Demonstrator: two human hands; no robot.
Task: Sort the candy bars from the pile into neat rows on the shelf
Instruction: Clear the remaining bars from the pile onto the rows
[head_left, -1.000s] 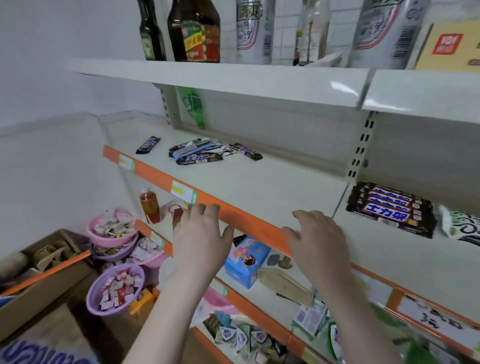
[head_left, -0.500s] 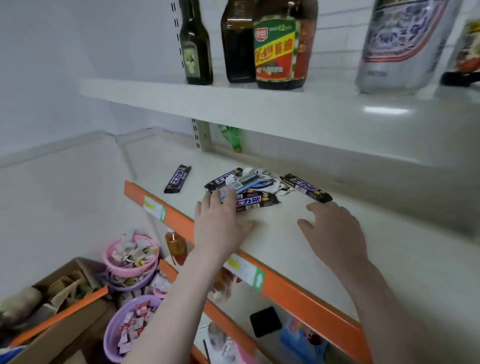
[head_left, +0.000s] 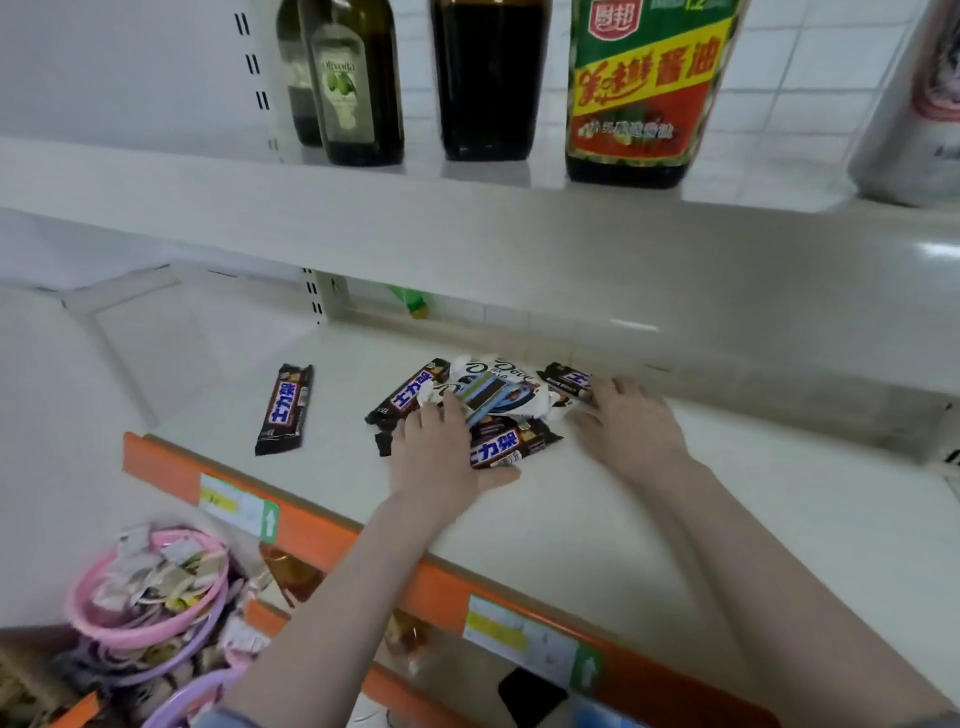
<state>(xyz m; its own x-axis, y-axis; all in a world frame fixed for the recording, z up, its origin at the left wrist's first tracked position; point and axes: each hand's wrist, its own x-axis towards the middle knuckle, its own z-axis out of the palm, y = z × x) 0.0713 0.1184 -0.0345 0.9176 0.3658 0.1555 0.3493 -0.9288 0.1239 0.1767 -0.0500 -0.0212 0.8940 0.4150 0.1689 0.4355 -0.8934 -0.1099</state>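
From the head camera, the pile of candy bars (head_left: 483, 405) lies mid-shelf (head_left: 649, 519), one stray bar (head_left: 287, 409) apart to its left. The left hand (head_left: 441, 457) rests flat, fingers fairly straight, on the pile's near edge, touching wrappers without gripping any. The right hand (head_left: 631, 426) lies on the pile's right end over a dark bar; whether it pinches it I cannot tell. The bars look light, stiff inside, with slick crinkly wrappers likely to slide; pinching each across its long edges seems best.
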